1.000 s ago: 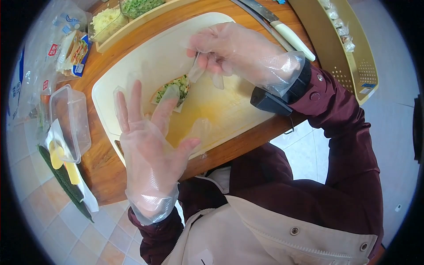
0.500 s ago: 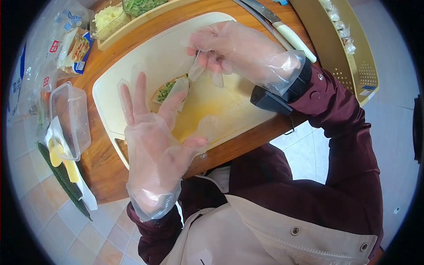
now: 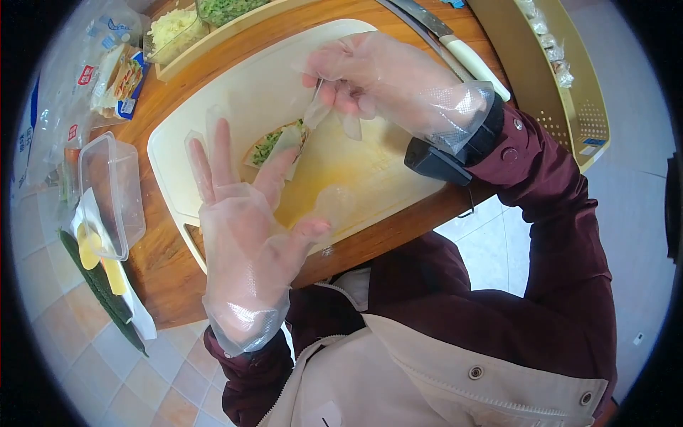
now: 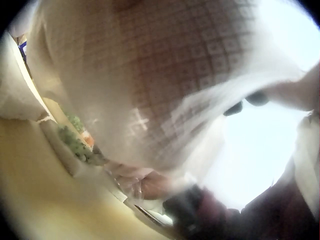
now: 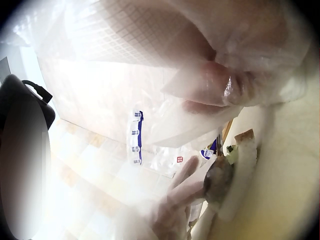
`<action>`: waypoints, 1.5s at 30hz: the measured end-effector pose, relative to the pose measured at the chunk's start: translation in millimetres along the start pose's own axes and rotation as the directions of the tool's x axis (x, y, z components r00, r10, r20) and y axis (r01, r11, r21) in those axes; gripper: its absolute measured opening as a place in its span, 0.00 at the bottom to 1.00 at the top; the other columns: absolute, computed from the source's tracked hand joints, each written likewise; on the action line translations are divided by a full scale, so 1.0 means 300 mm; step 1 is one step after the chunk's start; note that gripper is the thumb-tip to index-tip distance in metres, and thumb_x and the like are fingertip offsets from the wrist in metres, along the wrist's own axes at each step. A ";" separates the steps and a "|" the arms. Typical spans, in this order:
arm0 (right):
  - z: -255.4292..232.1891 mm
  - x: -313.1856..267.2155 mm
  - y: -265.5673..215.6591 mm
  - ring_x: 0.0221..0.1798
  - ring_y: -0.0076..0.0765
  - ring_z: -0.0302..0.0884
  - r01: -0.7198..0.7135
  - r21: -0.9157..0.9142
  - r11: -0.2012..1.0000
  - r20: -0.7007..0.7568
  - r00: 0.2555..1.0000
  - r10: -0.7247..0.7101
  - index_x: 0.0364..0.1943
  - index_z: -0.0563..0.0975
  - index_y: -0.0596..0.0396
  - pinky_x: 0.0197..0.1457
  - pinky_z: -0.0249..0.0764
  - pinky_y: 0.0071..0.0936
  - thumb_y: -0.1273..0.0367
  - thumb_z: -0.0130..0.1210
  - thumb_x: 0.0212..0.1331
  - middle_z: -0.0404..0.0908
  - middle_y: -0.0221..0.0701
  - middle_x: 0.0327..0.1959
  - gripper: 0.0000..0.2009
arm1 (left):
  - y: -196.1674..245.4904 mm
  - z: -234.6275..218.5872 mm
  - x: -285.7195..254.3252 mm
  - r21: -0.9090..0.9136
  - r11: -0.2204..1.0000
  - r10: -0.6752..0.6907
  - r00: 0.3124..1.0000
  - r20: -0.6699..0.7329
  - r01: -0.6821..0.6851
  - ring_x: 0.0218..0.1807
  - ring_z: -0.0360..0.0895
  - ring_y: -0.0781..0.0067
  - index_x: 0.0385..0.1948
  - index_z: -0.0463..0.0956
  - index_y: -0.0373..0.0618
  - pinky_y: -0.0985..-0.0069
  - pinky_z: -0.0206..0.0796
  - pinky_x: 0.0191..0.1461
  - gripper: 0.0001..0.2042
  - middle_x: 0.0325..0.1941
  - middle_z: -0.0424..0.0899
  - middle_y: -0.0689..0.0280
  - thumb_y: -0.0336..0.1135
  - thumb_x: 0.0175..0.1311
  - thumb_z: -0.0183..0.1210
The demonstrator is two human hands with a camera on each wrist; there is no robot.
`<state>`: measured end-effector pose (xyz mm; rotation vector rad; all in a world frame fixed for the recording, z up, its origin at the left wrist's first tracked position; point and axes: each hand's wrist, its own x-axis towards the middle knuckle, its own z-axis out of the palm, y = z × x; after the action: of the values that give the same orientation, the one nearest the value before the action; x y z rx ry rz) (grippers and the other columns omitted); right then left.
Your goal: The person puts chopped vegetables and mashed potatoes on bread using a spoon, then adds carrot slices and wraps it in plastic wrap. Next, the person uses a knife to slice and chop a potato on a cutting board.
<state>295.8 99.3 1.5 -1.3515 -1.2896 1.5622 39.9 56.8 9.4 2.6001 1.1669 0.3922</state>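
Note:
A bread slice topped with chopped green pieces [image 3: 267, 146] lies on the white cutting board [image 3: 341, 206] in the head view. My left hand [image 3: 249, 238], in a loose clear plastic glove, is held with fingers spread over the board's left part. Its index finger overlaps the slice in this view. My right hand [image 3: 356, 78], gloved too, hovers right of the slice with loosely bent fingers; nothing shows in its grasp. Baggy glove tips hang from those fingers. In the right wrist view the slice [image 5: 245, 137] is seen edge-on, with the left hand [image 5: 172, 205] beyond it.
A knife with a white handle [image 3: 475, 67] lies behind the board. Tubs of shredded pale food [image 3: 171, 35] and chopped greens [image 3: 228, 11] stand at the back. At left are a clear plastic box [image 3: 114, 192], a cucumber [image 3: 99, 295], plastic packaging [image 3: 85, 78] and a yellowish basket [image 3: 530, 92] far right.
Since a second ago my left hand has shifted slightly to the right, its index finger covering more of the slice's right side. My right hand has hardly moved.

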 end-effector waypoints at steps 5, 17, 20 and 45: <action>0.002 0.002 -0.002 0.36 0.24 0.81 0.007 -0.057 0.998 -0.002 1.000 -0.008 0.44 0.84 0.60 0.43 0.77 0.22 0.62 0.50 0.73 0.84 0.29 0.34 0.16 | 0.000 -0.013 -0.007 -0.091 0.996 -0.008 1.000 -0.016 0.007 0.85 0.46 0.27 0.62 0.82 0.41 0.41 0.29 0.86 0.40 0.81 0.55 0.28 0.73 0.66 0.58; 0.004 -0.004 -0.009 0.36 0.23 0.81 -0.006 -0.057 0.998 -0.006 1.000 0.006 0.44 0.84 0.60 0.44 0.77 0.21 0.62 0.50 0.73 0.83 0.28 0.34 0.16 | -0.005 -0.005 -0.015 -0.040 0.997 -0.065 0.998 0.027 0.066 0.86 0.40 0.25 0.59 0.83 0.40 0.41 0.34 0.85 0.41 0.84 0.52 0.33 0.74 0.65 0.57; 0.002 -0.004 -0.007 0.36 0.23 0.81 -0.027 -0.049 0.998 -0.013 1.000 0.027 0.44 0.84 0.59 0.44 0.77 0.21 0.63 0.51 0.72 0.83 0.28 0.34 0.15 | -0.004 -0.008 -0.020 -0.039 0.998 -0.058 0.998 0.017 0.059 0.86 0.40 0.25 0.59 0.83 0.40 0.41 0.34 0.85 0.41 0.84 0.52 0.35 0.75 0.66 0.56; -0.009 0.001 0.017 0.36 0.22 0.81 0.000 -0.037 0.999 -0.013 1.000 -0.001 0.45 0.85 0.60 0.44 0.77 0.21 0.64 0.51 0.71 0.83 0.27 0.33 0.15 | -0.007 0.000 -0.021 -0.021 0.998 -0.059 0.998 -0.014 0.058 0.86 0.39 0.24 0.59 0.84 0.43 0.41 0.31 0.85 0.41 0.84 0.52 0.34 0.76 0.66 0.54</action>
<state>298.7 98.9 -3.3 -1.3818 -1.3164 1.5338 34.6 53.4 7.7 2.5430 1.2337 0.4090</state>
